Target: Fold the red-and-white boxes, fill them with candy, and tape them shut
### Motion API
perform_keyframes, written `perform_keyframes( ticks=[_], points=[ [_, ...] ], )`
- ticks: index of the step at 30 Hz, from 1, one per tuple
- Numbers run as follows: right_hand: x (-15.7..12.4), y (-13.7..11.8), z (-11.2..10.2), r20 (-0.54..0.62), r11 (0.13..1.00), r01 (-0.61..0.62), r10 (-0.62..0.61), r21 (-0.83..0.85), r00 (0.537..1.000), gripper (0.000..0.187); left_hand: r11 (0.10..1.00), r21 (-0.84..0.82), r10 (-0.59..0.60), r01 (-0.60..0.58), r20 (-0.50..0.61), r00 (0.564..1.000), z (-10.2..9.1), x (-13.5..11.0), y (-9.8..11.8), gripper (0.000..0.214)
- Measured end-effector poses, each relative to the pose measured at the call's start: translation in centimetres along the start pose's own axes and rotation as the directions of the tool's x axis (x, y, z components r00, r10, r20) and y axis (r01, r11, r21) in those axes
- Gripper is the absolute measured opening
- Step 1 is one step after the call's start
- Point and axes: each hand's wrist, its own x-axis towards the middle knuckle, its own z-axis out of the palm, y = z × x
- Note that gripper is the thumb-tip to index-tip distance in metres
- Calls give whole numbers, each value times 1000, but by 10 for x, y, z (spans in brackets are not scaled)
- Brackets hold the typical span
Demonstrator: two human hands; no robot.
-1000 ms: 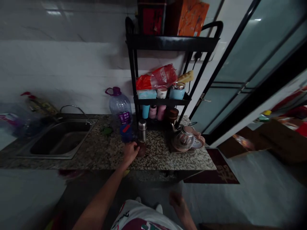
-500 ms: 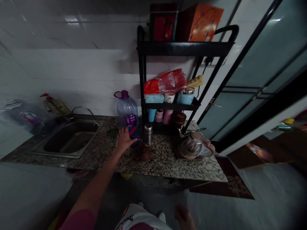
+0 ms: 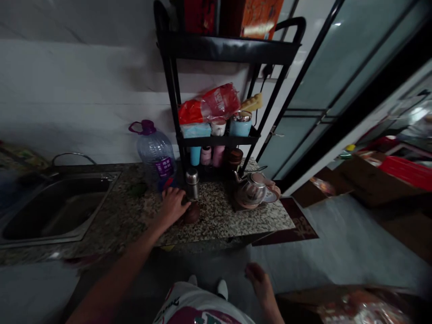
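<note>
My left hand (image 3: pixel 173 205) reaches over the speckled granite counter (image 3: pixel 222 216), its fingers curled down beside a small dark brown round object (image 3: pixel 192 213) that it touches. Just behind stand a small steel flask (image 3: pixel 192 183) and a large clear water jug with a purple cap (image 3: pixel 155 150). My right hand (image 3: pixel 257 275) hangs low by my body, fingers loosely together, holding nothing that I can see.
A steel sink (image 3: pixel 54 209) is set in the counter at the left. A black tiered rack (image 3: pixel 222 49) holds cups, snack bags and boxes. A glass teapot (image 3: pixel 251 193) sits at the right end. Glass sliding doors (image 3: pixel 324 90) and cardboard boxes (image 3: pixel 371 182) lie to the right.
My left hand drew back from the water jug to the small brown object. The view swung to the right and slightly down.
</note>
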Motion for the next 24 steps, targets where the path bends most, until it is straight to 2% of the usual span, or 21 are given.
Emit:
perform_keyframes(
  ticks=[2,4,7,9,10,13,17,24],
  points=[
    [17,-23,-21,-129,998,45,-39,49,991,38,998,-31,58,-56,103,993,14,-10,11,26],
    [39,-52,-44,-267,991,124,-105,56,958,40,998,-41,62,-57,133,989,26,-16,17,22],
    [77,-98,-77,-473,968,248,-231,-28,850,41,999,-37,15,-10,141,990,39,-18,20,22],
    [103,-124,-92,-541,950,304,-296,-78,787,44,999,-33,-14,18,137,991,45,-17,20,23],
    [116,-135,-97,-543,941,326,-321,-90,776,46,999,-30,-25,30,135,991,47,-17,21,23],
    [153,-157,-101,-474,923,375,-369,-86,799,48,998,-18,-63,66,135,989,50,-16,22,21],
    [191,-170,-94,-376,917,396,-383,-44,844,48,993,4,-116,116,134,984,50,-14,25,19],
    [225,-173,-90,-276,918,394,-367,50,889,53,987,45,-159,154,152,975,45,-13,33,20]
  ],
)
